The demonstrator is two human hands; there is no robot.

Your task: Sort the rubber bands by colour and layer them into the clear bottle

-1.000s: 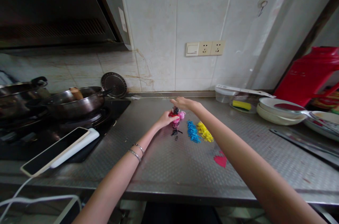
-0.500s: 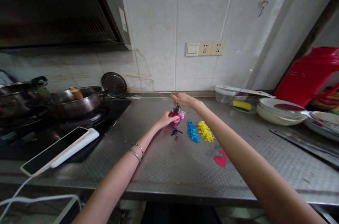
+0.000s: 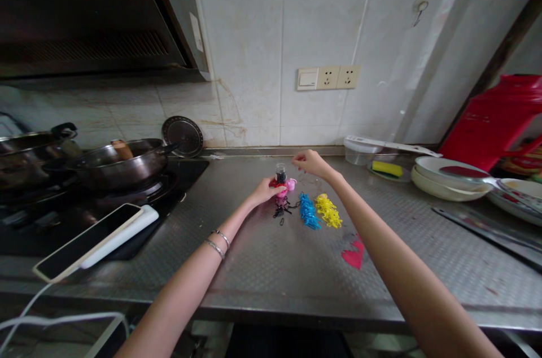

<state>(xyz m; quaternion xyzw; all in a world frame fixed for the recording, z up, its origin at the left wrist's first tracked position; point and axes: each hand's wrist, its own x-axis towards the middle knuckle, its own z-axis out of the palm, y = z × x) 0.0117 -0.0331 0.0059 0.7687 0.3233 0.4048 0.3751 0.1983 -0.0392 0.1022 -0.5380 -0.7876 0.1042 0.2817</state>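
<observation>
My left hand [image 3: 268,190] is wrapped round a small jar [image 3: 280,170] standing on the counter. Its clear upper part has dark pieces inside, and its lower part is red and pink. A round pink piece [image 3: 291,184] sits against its right side. My right hand [image 3: 309,162] hovers to the right of the jar's mouth, fingers curled together; whatever is between them, if anything, is too small to tell. Small black pieces [image 3: 281,211] lie scattered in front of the jar. To their right are a pile of blue clips [image 3: 309,212] and a pile of yellow clips [image 3: 328,211].
A torn red heart-shaped piece [image 3: 353,253] lies near my right forearm. At left are a phone [image 3: 87,242] and a pan [image 3: 121,166] on the black stove [image 3: 192,173]. Plates [image 3: 449,188], a knife [image 3: 483,234] and a red thermos [image 3: 491,126] are at right.
My right hand has moved from above the jar to its right, uncovering the jar's mouth. More black pieces show on the counter in front. My left hand stays on the jar.
</observation>
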